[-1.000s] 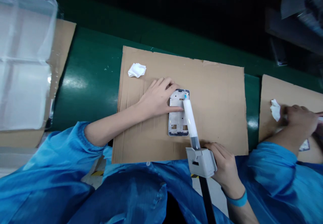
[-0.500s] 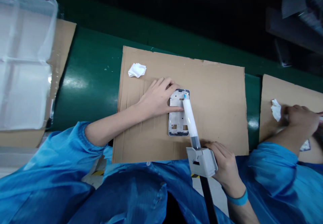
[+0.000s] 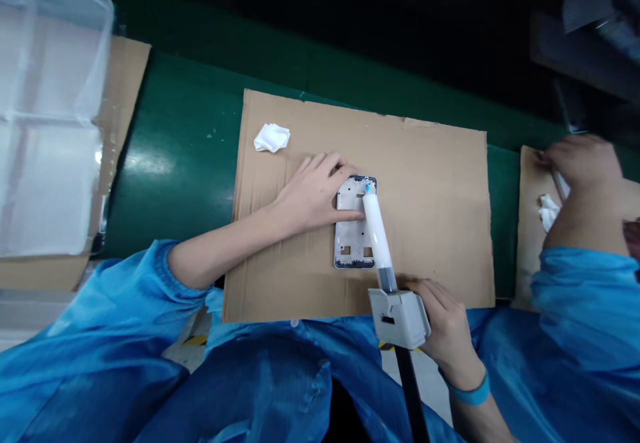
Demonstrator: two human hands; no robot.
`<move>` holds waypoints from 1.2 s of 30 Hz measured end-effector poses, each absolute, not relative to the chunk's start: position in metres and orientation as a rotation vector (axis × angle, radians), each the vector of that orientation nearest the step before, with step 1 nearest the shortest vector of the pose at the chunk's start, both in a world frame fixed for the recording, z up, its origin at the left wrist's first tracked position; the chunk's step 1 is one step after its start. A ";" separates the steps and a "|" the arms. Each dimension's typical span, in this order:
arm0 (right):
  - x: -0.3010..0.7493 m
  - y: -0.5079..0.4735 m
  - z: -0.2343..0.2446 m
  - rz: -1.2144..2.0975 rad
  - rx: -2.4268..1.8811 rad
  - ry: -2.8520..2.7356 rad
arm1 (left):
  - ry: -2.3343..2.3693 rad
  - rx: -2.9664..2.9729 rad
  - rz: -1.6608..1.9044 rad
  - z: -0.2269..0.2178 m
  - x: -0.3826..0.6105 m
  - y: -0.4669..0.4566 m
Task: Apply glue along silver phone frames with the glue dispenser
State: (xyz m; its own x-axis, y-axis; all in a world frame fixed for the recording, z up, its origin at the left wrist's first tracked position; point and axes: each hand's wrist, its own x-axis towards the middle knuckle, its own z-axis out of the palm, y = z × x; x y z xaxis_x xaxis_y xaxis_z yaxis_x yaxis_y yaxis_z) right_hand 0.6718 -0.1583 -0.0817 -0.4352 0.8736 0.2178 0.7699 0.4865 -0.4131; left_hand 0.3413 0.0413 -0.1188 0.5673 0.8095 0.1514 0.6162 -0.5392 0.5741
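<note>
A metal phone frame (image 3: pixel 353 233) lies lengthwise on the cardboard sheet (image 3: pixel 430 190) in front of me. My left hand (image 3: pixel 313 193) grips it from the left, with the thumb across its inner face and the fingers at its upper left edge. In my right hand (image 3: pixel 445 320) is a dispensing gun (image 3: pixel 400 318) with a white cartridge (image 3: pixel 377 233) and a dark rod behind. Its blue tip (image 3: pixel 367 188) is over the frame's upper right end; whether it touches cannot be made out. The gun hides part of the frame's right edge and most of my right fingers.
A crumpled white wipe (image 3: pixel 272 138) rests at the sheet's upper left. Translucent plastic trays (image 3: pixel 55 183) stand at far left on the green table (image 3: pixel 175 136). At right, a co-worker's hand (image 3: pixel 587 160) is above another cardboard sheet (image 3: pixel 527 230) with a second wipe (image 3: pixel 549 212).
The gun's blue tip has shifted very slightly up along the frame's right side. My left hand stays put. The co-worker's arm at right has moved up and away over their sheet.
</note>
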 end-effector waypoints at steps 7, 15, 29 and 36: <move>0.665 -0.158 -0.076 0.329 -1.375 -2.362 | 1.151 2.337 0.567 -0.120 0.341 0.041; 0.665 -0.159 -0.075 0.319 -1.362 -2.367 | 1.150 2.349 0.562 -0.121 0.340 0.042; 0.667 -0.164 -0.073 0.064 -1.371 -2.273 | 1.183 2.311 0.505 -0.119 0.341 0.045; 0.703 -0.197 -0.109 0.077 -1.459 -1.941 | 1.148 2.582 0.201 -0.099 0.348 0.028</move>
State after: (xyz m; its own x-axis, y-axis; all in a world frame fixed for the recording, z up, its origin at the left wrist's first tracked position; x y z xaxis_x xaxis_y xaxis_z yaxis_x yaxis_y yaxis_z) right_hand 0.7034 -0.1966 -0.1089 -0.1235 0.8636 0.4888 0.8224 0.3647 -0.4366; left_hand 0.3484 0.0275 -0.0995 0.6695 0.7428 0.0031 0.6996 -0.6319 0.3334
